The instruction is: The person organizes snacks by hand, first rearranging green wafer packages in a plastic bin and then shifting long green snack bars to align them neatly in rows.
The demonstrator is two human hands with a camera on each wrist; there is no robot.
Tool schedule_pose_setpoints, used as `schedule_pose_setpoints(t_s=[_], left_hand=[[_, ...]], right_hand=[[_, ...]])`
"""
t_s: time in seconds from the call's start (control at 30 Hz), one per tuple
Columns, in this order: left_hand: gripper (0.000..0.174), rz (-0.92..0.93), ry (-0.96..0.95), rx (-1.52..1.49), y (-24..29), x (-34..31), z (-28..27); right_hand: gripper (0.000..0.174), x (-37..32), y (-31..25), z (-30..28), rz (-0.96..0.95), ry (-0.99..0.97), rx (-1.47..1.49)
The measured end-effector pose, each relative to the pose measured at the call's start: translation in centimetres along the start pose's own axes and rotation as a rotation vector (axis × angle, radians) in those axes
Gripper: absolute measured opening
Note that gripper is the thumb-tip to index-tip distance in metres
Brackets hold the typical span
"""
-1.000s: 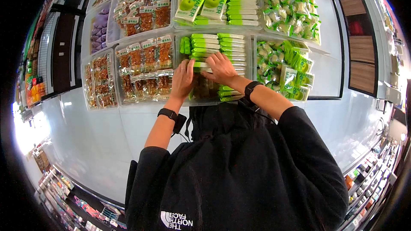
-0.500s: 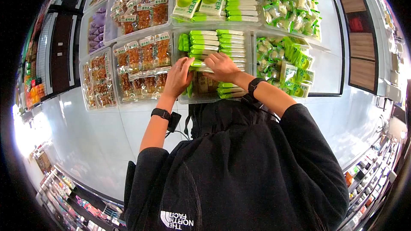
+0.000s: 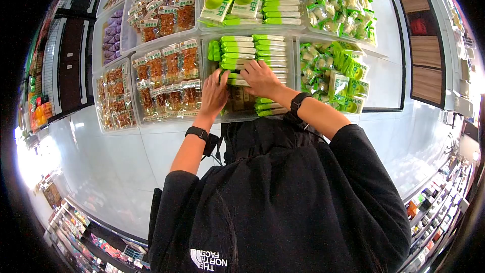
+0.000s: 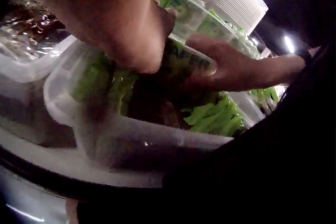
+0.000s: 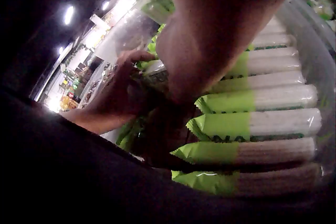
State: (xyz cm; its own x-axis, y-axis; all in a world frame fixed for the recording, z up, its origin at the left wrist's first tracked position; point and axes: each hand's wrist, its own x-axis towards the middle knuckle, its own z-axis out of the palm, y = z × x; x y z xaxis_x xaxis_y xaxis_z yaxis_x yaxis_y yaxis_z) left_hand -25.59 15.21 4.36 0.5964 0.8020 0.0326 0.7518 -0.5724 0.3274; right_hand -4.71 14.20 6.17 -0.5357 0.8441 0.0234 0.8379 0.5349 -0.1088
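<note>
A green-and-white wafer packet lies crosswise between the two hands, at the near end of the left row in a clear plastic bin. My left hand pinches its left end, fingertips tucked in beside the row. The right hand grips the right end with curled fingers. Seen from the left wrist, the packet spans the gap between both hands. More wafer packets are lined up in the right row, below the right forearm. The bin's brownish bottom shows nearer the body.
Bins of brown snack packs stand to the left, and a bin of green-and-white packets is on the right. Behind, another wafer bin holds two packets lying flat on top. The person's dark shirt is close to the bin's near edge.
Both hands remain on the wafer packet at the near end of the left row. The left hand and its fingers have shifted slightly, and the head view has moved a little.
</note>
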Motion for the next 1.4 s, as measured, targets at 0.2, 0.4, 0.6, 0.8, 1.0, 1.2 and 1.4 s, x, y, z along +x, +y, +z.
schedule_pose_setpoints(t_s=[0.2,0.4,0.6,0.8,1.0,1.2,1.4], left_hand=[[0.051,0.010,0.167,-0.208,0.1,0.2,-0.1],[0.048,-0.029,0.189,-0.217,0.3,0.2,-0.5],[0.071,-0.052,0.278,-0.141,2.1,0.8,-1.1],[0.084,-0.131,0.042,-0.418,1.4,0.6,-0.1],[0.086,-0.271,-0.031,-0.509,2.6,1.2,-0.3],[0.093,-0.198,0.020,-0.377,2.4,1.5,-0.8],[0.096,-0.072,0.006,-0.145,2.6,1.8,-0.9]], right_hand=[[0.048,-0.7,0.9,1.1,-0.010,0.051,0.037],[0.052,-0.4,0.1,0.7,0.028,0.077,0.006],[0.057,0.2,-0.6,0.0,0.126,0.027,-0.076],[0.062,0.3,-1.1,-1.0,0.187,-0.108,0.005],[0.043,-1.3,0.4,-0.4,0.102,-0.086,0.108],[0.018,-0.2,-0.3,0.7,0.165,-0.205,0.057],[0.014,-0.3,0.0,1.2,0.105,-0.079,0.007]])
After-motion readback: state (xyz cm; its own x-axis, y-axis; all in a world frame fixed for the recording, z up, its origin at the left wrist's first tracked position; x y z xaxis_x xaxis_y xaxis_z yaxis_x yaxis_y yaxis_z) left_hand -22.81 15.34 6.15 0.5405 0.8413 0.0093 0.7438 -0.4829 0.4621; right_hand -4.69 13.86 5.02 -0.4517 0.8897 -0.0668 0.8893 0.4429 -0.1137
